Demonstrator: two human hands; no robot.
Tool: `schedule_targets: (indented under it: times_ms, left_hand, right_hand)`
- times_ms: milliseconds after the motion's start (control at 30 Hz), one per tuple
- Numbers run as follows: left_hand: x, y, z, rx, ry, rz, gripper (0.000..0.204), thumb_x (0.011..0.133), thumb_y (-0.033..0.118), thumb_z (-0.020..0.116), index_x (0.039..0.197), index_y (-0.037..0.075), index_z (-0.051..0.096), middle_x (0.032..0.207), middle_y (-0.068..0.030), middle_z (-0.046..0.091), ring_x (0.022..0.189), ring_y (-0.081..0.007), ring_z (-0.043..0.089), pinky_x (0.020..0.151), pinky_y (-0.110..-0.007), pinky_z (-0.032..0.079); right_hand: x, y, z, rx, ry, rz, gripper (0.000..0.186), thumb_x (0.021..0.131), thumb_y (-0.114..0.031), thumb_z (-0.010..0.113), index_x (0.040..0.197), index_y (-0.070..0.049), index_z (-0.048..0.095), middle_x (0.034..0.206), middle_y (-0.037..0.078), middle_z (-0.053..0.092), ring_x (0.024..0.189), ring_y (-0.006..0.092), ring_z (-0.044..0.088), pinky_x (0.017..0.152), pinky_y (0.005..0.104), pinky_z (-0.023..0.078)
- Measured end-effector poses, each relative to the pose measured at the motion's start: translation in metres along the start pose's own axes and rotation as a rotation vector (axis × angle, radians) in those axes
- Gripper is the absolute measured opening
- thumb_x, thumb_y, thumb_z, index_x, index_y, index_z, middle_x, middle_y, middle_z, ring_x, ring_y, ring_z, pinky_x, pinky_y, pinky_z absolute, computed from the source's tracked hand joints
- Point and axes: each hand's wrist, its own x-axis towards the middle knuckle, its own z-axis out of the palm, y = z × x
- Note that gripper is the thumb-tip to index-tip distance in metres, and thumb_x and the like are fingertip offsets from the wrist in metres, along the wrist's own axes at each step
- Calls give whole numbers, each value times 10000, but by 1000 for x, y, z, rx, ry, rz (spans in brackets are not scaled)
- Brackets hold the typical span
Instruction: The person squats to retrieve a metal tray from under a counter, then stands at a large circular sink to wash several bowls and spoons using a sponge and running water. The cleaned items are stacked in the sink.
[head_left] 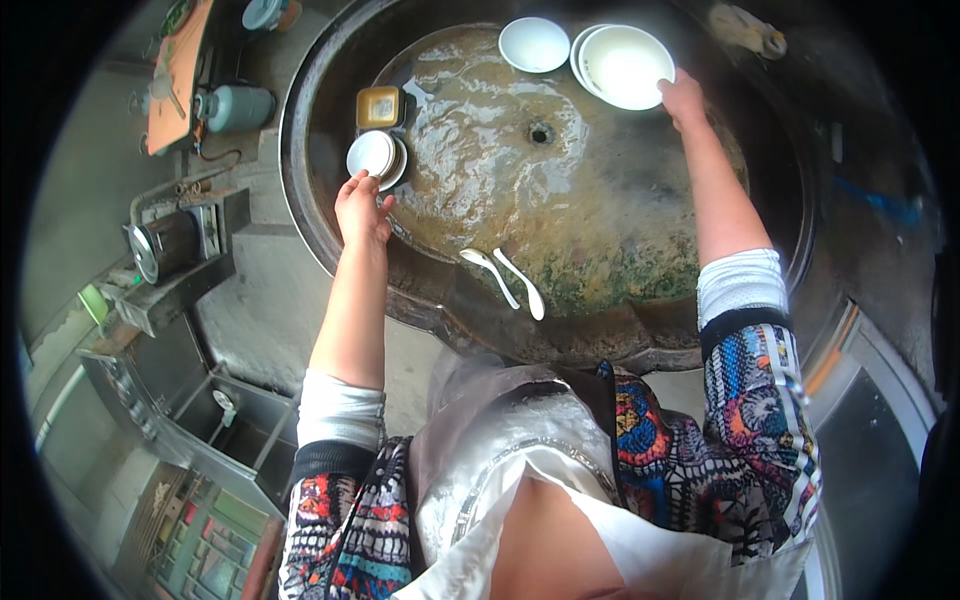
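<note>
My left hand (363, 207) is at the near rim of a stack of small white dishes (371, 153), its fingers at the top dish and its thumb at the lower ones. My right hand (683, 98) grips the right rim of a large white bowl (627, 66). That bowl overlaps another white one (578, 62) beneath it. To their left stands a separate white bowl (533, 45). Two white spoons lie at the near side of the basin: one (490, 272) at the left, the other (521, 285) at the right. Behind the small dishes sits a square yellow-brown dish (380, 106).
All the dishes are in a wide round basin (300, 160) with a dark raised rim, shallow water and a drain hole (541, 132). Left of it are a gas cylinder (236, 108), an orange-topped table (178, 85) and a metal pot (165, 246). A metal-framed unit (215, 415) stands lower left.
</note>
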Motion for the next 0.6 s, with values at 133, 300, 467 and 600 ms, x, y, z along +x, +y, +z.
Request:
schedule_targets:
  times_ms: [133, 300, 467, 600]
  left_hand:
    - [-50, 51, 34, 240, -270, 440, 325, 812, 30, 609, 1131, 11, 544, 1052, -94, 596, 894, -139, 578, 729, -245, 478]
    - [-161, 136, 142, 545, -599, 1306, 367, 846, 200, 637, 1161, 29, 559, 1101, -123, 584, 980, -239, 577, 881, -342, 448]
    - [-310, 172, 288, 549, -922, 2193, 452, 850, 278, 609, 1250, 94, 507, 1273, -173, 494, 1175, -289, 461, 994, -461, 337]
    - [-400, 154, 382, 408, -990, 2539, 420, 868, 305, 540, 1220, 78, 515, 1259, -125, 498, 1211, -310, 416, 977, -524, 321]
  right_hand:
    - [-21, 7, -27, 277, 98, -13, 373, 806, -32, 536, 1178, -18, 534, 1018, 144, 604, 821, 217, 611, 609, 352, 519]
    - [-66, 37, -91, 960, 87, 171, 475, 769, 20, 482, 1239, -34, 434, 1149, 165, 537, 964, 302, 599, 655, 408, 562]
    - [-103, 70, -154, 1120, 110, 225, 430, 742, 9, 491, 1170, 33, 449, 989, 187, 599, 779, 294, 652, 579, 332, 539]
    - [-125, 82, -179, 1188, 103, 269, 458, 757, 3, 459, 1207, 65, 406, 956, 195, 620, 744, 314, 666, 521, 278, 515]
